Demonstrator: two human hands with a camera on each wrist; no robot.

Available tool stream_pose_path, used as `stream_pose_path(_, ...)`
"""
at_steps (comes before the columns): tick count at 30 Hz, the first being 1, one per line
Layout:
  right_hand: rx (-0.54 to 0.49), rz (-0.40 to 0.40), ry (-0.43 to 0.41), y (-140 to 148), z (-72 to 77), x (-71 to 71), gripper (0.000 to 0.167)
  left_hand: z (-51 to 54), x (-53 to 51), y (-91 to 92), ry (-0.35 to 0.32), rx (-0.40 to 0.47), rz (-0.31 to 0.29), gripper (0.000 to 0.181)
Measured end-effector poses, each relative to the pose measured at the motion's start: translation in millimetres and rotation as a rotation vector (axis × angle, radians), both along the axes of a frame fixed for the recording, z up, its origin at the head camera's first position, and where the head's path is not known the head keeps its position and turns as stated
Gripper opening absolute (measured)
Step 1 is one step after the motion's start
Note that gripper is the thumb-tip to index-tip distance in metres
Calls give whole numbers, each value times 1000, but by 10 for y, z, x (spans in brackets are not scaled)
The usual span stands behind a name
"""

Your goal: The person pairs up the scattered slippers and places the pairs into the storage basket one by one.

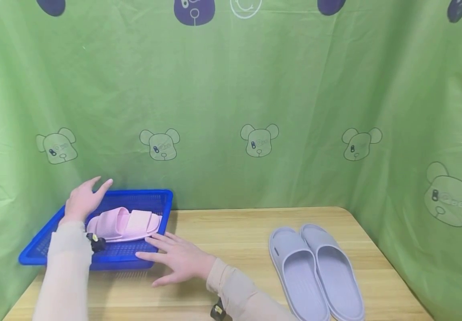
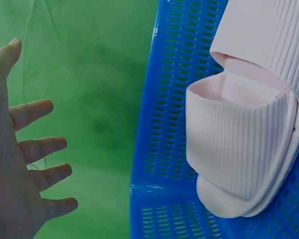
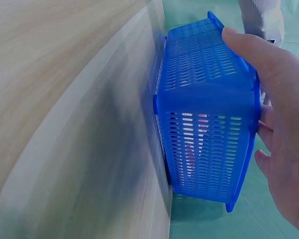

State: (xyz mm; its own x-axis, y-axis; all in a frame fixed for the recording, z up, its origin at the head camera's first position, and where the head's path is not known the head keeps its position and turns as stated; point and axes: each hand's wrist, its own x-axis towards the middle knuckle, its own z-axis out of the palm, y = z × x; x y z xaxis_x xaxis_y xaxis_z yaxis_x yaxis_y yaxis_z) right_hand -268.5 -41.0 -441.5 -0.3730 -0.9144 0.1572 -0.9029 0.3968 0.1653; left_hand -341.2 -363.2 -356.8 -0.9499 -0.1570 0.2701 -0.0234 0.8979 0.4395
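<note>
Gray slippers (image 1: 303, 281) lie side by side, inset from the right edge of the wooden table (image 1: 231, 227). A stretch of tabletop separates them from the right hand (image 1: 183, 258), spread wide at the near right corner of the blue basket (image 1: 114, 264); rim contact cannot be confirmed. In the head view, the basket's left corner projects past the table's left edge. Pink slippers (image 1: 108, 223) lie inside, near the right wall. The left hand (image 1: 81, 201), also spread wide, is near the left rim. A green curtain (image 1: 215, 89) hangs behind.

A blue perforated basket (image 1: 122, 264) sits upright between the left hand (image 1: 81, 203) and right hand (image 1: 183, 259). Pink ribbed slippers (image 1: 109, 224) lie together inside, right of the left hand.
</note>
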Motion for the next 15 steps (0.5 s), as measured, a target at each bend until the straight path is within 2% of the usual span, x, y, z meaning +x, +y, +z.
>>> stream_pose_path(5, 1, 0, -14, 36, 20, 17, 82, 85, 27, 50, 13, -33, -22, 85)
stream_pose_path(15, 1, -8, -29, 109, 54, 71, 82, 234, 153, 195, 46, -110, -58, 81)
